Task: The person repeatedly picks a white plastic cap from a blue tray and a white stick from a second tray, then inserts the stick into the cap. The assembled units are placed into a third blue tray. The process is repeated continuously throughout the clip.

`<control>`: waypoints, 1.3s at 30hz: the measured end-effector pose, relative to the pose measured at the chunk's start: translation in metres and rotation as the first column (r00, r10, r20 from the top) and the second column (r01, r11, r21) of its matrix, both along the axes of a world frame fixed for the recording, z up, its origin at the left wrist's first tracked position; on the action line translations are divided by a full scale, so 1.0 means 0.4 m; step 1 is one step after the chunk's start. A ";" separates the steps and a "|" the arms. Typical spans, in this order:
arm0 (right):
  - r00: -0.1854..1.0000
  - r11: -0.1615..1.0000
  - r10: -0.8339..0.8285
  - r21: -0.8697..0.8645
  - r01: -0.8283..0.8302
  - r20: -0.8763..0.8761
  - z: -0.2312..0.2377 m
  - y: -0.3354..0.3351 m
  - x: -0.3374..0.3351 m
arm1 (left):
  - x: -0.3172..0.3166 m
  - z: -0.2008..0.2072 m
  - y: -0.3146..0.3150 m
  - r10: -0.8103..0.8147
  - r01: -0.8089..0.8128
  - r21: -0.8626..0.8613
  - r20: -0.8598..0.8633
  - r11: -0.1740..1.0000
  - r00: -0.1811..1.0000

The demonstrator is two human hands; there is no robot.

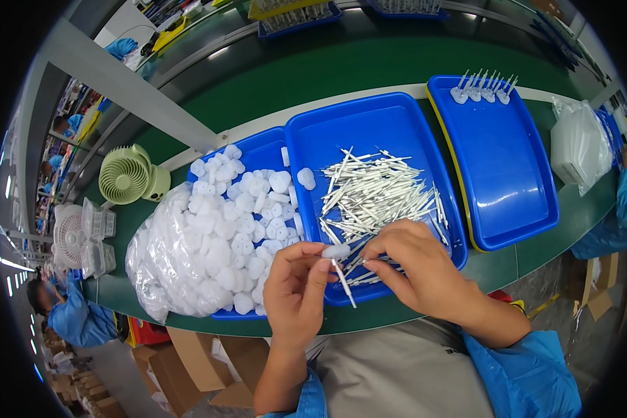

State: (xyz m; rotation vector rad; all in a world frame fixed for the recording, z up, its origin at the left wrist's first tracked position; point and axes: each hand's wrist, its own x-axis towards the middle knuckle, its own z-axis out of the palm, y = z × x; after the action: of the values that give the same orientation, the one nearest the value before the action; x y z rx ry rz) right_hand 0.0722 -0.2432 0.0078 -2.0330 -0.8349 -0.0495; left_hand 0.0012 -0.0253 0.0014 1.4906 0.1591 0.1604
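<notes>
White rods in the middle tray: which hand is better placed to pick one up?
Probably the right hand: it's nearer the rod pile, though its grip is unclear; the left hand holds a white piece and a rod.

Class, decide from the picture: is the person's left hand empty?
No, the left hand grips a rounded white piece in its fingers, with a slim white stick jutting out below it.
</notes>
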 end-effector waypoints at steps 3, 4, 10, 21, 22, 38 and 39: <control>0.999 0.999 -0.034 -0.007 0.034 0.008 0.010 0.010 -0.004 | 0.000 -0.001 -0.020 -0.026 0.025 -0.068 -0.013 0.997 1.000; 0.999 0.999 -0.047 -0.019 0.047 0.009 0.013 0.011 -0.005 | -0.002 -0.007 -0.018 -0.044 0.043 -0.065 -0.003 0.997 0.999; 0.996 0.997 -0.071 0.033 0.070 0.047 0.000 0.007 -0.008 | -0.003 0.002 -0.023 -0.058 0.059 -0.041 0.007 0.997 0.998; 0.992 0.992 -0.056 0.107 0.068 -0.112 0.013 0.013 -0.012 | -0.002 -0.013 -0.012 -0.110 0.101 0.079 0.116 0.992 0.987; 0.990 0.992 -0.041 0.117 0.057 -0.132 0.015 0.012 -0.013 | -0.002 -0.009 -0.009 -0.109 0.102 0.068 0.106 0.992 0.988; 0.996 0.987 -0.088 0.130 0.091 -0.022 0.008 0.024 -0.040 | 0.001 0.002 -0.018 -0.074 0.071 0.034 0.077 0.997 0.994; 0.994 0.989 -0.106 0.108 0.102 0.033 0.003 0.028 -0.042 | 0.000 -0.001 -0.019 -0.072 0.067 0.054 0.077 0.996 0.994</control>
State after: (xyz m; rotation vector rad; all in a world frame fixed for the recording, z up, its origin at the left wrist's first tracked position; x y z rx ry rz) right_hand 0.0553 -0.2319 0.0091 -1.9793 -0.7335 -0.1881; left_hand 0.0013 -0.0327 0.0010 1.5360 0.0394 0.1683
